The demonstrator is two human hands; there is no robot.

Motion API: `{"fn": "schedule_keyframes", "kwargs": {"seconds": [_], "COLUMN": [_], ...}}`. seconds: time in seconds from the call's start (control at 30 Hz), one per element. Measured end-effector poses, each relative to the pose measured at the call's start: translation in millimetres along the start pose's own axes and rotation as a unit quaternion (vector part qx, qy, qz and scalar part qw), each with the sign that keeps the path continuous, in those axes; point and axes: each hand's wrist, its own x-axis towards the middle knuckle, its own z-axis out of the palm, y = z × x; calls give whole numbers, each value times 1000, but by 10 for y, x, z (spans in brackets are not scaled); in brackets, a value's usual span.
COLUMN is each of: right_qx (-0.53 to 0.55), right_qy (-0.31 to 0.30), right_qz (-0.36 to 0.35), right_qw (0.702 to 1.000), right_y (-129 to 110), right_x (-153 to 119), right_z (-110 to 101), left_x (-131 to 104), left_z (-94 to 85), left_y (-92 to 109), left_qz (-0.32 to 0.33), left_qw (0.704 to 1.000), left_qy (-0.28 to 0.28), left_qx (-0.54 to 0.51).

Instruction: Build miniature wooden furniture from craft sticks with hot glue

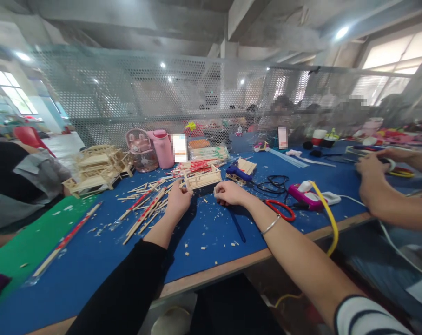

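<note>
A small frame of pale wooden sticks [204,178] stands on the blue table in front of me. My left hand [179,201] is closed at its left end, thumb and fingers gripping the frame there. Close to the right end, my right hand [229,193] has its fingers curled into a pinch; whatever is between the fingertips is too small to make out. Just beyond that hand lies a blue glue gun [239,172], beside another small wooden piece [247,165]. Loose chopsticks [146,211], some with red wrapping, are spread left of my left hand.
Finished-looking stick models [97,170] are stacked at the left, near a pink jug [162,149]. Red-handled scissors [282,210] and a purple power strip [306,197] with a yellow cable [326,211] lie right. A co-worker's hands [373,170] work at far right; another person sits left.
</note>
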Motion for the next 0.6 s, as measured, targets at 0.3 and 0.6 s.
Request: {"fn": "schedule_keyframes", "kwargs": {"seconds": [0.3, 0.6], "right_qx": [96, 79], "right_qy": [134, 226], "right_qz": [-93, -137], "right_qw": [982, 961], "right_y": [-119, -38], "right_x": [372, 437], "right_z": [197, 318], "left_x": [24, -15], "left_z": [17, -3], "left_y": [-5, 70], "left_qz": [19, 2], "left_qw": [999, 995], "left_qy": [18, 31], "left_qx": [-45, -97]}}
